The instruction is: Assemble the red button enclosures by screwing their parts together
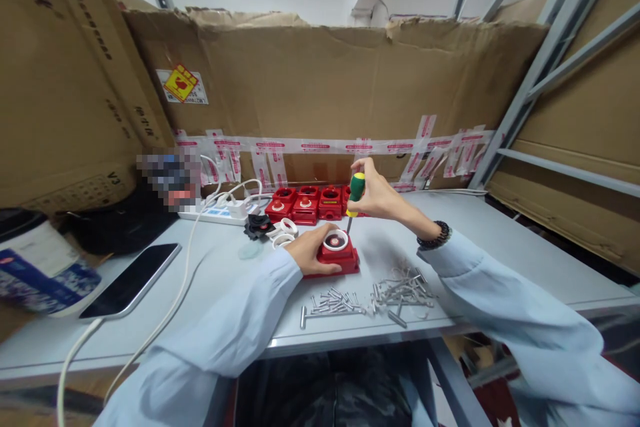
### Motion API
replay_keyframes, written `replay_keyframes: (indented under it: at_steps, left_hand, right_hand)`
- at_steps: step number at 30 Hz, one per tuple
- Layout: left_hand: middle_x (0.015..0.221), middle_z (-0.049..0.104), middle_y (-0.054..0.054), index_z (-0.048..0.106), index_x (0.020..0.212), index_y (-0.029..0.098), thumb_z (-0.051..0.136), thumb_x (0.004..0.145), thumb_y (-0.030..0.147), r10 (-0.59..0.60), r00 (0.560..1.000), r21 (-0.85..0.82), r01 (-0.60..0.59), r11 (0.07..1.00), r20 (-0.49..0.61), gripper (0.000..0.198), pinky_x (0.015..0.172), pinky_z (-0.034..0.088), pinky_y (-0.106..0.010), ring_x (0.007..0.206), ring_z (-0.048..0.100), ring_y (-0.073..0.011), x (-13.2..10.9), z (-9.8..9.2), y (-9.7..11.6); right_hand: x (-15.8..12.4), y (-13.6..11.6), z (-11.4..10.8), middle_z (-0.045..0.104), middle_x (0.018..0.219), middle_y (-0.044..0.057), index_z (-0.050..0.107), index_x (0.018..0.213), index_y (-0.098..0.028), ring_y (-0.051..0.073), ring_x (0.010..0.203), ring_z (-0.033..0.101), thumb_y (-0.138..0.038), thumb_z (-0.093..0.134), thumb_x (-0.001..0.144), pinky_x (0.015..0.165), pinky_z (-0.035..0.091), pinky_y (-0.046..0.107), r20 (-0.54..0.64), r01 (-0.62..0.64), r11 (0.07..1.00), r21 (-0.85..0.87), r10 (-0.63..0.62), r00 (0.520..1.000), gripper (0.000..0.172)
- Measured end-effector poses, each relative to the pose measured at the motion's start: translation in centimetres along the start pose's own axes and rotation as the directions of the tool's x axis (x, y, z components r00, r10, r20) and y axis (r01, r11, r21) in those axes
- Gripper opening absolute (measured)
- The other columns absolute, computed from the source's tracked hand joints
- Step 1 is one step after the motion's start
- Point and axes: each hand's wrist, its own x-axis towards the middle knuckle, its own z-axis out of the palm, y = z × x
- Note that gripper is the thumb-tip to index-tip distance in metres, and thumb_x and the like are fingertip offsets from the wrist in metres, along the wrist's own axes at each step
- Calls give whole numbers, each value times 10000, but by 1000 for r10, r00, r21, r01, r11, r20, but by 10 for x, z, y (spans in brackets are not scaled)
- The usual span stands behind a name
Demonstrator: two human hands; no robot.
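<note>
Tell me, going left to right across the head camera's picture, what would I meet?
Black-lidded tub → phone → white power strip → left hand → green-and-yellow screwdriver → dark beaded bracelet.

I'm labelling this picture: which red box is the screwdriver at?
The front red box, with the white ring on top, held by the left hand; the other red boxes stand in a row behind it.

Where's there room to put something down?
Behind the right sleeve, toward the cardboard wall, the table is bare. A smaller patch lies between the white cable and left sleeve. It's crowded around the held red box: metal parts in front, other red boxes behind.
</note>
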Motion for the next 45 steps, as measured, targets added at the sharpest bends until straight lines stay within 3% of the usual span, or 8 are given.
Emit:
replay_keyframes:
  at_steps: [5,10,15,21,24,32,38,45]
  left_hand:
    - [1103,591,-90,395,1176,196,704,655,411,-3,1000,-7,3,1000,-4,643,872,460,-371,1003,590,-261,0,0,-1]
    - [1107,592,-104,388,1192,180,708,646,396,-28,1000,-1,28,1000,10,668,887,459,-381,1009,592,-270,1,0,0]
    - [1126,589,-109,388,1193,185,710,643,393,-32,999,-6,32,999,4,671,896,452,-386,1026,584,-273,1,-1,1]
    - [1118,592,-103,398,1181,180,707,639,397,-25,1000,-7,25,1000,4,660,893,455,-389,1024,588,-277,1,-1,2]
    - [1113,597,-99,395,1179,187,709,639,391,-32,999,-10,32,999,2,657,889,457,-390,1017,591,-273,0,-1,3]
    - [1092,604,-98,402,1168,184,710,635,376,-30,999,-13,30,999,-16,645,867,465,-383,997,598,-273,0,1,1]
    - [1083,603,-92,407,1157,185,712,639,385,-18,1000,-9,18,1000,-19,633,876,459,-375,990,600,-266,0,-1,4]
    - [1087,601,-86,412,1160,192,720,638,361,-10,1000,-32,9,999,-25,630,882,456,-375,999,595,-262,0,1,4]
  right_hand:
    - [-2,-2,-2,476,666,-50,338,939,-219,138,575,487,-342,619,624,555,378,280,-43,-14,997,-81,11,999,439]
    - [-3,2,0,557,807,-22,316,988,-229,130,657,545,-175,585,569,575,422,249,62,-19,984,179,8,998,502]
    - [-3,1,2,499,703,-51,395,920,-219,112,597,467,-269,574,635,597,390,265,-88,49,999,20,-47,995,340]
    - [-4,1,1,492,706,-53,386,966,-220,113,579,456,-297,612,605,548,366,254,6,25,998,52,-26,1000,433]
    - [-5,2,3,494,691,-52,395,939,-216,113,566,452,-337,613,629,544,362,257,-25,30,999,45,-29,999,397]
    - [-6,1,-2,544,728,-31,445,914,-213,136,633,525,-207,576,622,605,415,274,-182,53,995,88,-37,983,320]
    - [-10,-1,-3,522,610,-65,403,870,-220,127,529,586,-198,486,738,596,458,288,-260,113,942,317,-29,965,157]
    - [-15,-5,-2,529,520,-82,378,860,-229,119,478,570,-220,499,767,537,463,274,-276,128,877,464,6,961,153]
